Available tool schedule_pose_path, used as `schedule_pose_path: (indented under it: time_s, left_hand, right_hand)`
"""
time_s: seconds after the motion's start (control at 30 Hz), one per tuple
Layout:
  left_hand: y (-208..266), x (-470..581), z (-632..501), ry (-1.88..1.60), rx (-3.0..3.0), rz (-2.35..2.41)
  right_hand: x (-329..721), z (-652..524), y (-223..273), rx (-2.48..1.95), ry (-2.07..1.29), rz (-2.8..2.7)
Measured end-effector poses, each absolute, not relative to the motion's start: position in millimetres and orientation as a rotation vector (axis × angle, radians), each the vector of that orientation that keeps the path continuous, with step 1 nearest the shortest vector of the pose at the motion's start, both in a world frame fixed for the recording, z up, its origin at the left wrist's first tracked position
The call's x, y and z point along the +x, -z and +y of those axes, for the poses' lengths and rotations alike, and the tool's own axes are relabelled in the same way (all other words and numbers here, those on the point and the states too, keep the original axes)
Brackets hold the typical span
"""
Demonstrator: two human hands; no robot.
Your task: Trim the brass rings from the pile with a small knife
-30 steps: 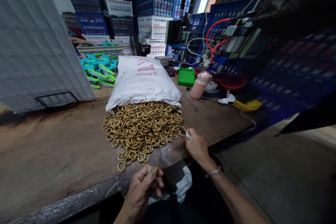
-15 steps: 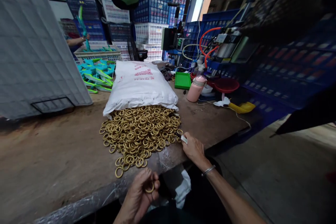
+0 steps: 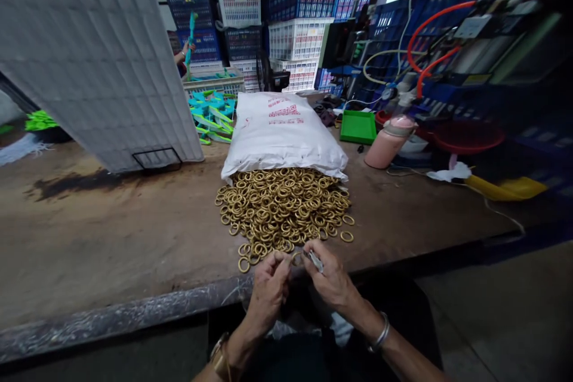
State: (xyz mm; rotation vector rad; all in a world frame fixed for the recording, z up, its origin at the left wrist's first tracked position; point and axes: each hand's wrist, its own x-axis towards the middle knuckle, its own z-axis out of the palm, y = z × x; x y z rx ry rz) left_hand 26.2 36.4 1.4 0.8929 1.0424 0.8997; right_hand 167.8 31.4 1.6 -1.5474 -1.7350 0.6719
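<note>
My left hand (image 3: 270, 286) is closed in a pinch at the table's front edge, its fingertips on a gold-coloured ring (image 3: 296, 259). Close beside it, my right hand (image 3: 330, 279) is wrapped round a small tool with a pale, light-grey handle (image 3: 314, 261); its working end is too small and hidden to name, and lies against the ring. Just beyond both hands spreads a heap of similar gold rings (image 3: 277, 209). They lie at the mouth of a white woven sack (image 3: 282, 137) with red print.
A grey padded panel (image 3: 102, 65) stands on the left. Behind the sack lie teal and green plastic parts (image 3: 212, 113), with a person's hand (image 3: 188, 49) holding one. A green tray (image 3: 358, 126), pink bottle (image 3: 389, 143) and red bowl (image 3: 468, 136) stand on the right.
My left hand has risen with its ring to the table edge. My right hand has drawn back from the heap with the tool, and both hands now meet. The view has turned left.
</note>
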Motion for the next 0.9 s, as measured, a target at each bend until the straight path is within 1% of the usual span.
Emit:
schedule_pose_path:
  time_s: [0.17,0.37,0.53,0.63,0.8,0.9]
  left_hand:
    - [1,24,34,-0.892,0.833,1.025]
    - [-2,21,32,-0.84,0.844,1.003]
    - [-1,19,33,-0.922,1.1,1.078]
    - [1,18,32,-0.991,1.225,1.055]
    - [4,18,31,-0.787,1.009,0.955]
    - [3,18,30,-0.76,0.93,0.871]
  right_hand:
    - [160,33,-3,-1.562,-0.79,-1.685]
    - [158,32,2,-1.534,-0.81,-1.703]
    - [155,34,-3,-1.525,-0.953,-1.669]
    - [153,35,-4,-1.509,-0.984,-1.655]
    - [151,36,-3,-1.538,-1.016,-1.595]
    - [152,36,0,-1.54,-1.018,-1.579]
